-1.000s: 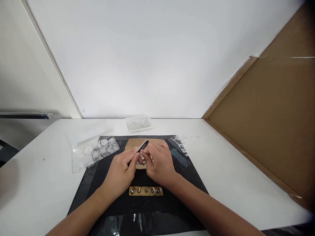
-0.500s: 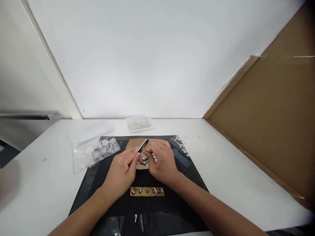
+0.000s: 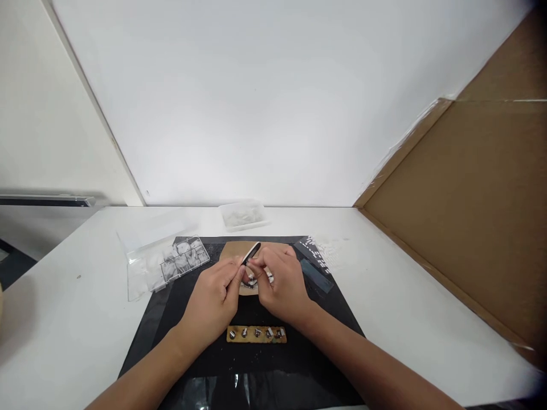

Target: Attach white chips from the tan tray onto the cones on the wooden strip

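Note:
Both hands meet over the mat's middle. My left hand (image 3: 213, 287) is closed in a pinch around a slim black-and-white strip (image 3: 252, 253), which slants up and to the right. Right beside it, my right hand (image 3: 280, 279) has thumb and fingertips pressed together close to the strip's lower part; what they grip is too small to make out. Small dark and white pieces (image 3: 250, 281) show between the hands, over a brown sheet (image 3: 233, 249) that the hands partly cover. Nearer to me lies a tan bar (image 3: 256, 334) with several small metal parts in a row.
A black mat (image 3: 256, 364) lies on the white table (image 3: 397, 307). An open clear compartment case (image 3: 183, 262) with small bags is at left, a translucent tray (image 3: 243, 216) at the back. White pieces (image 3: 322, 250) and a dark blue strip (image 3: 316, 276) lie right. Cardboard (image 3: 461, 216) stands at right.
The strip in my left hand has turned slightly, so less of its dark face shows. Both hands stay in nearly the same place; the whole view has shifted a little.

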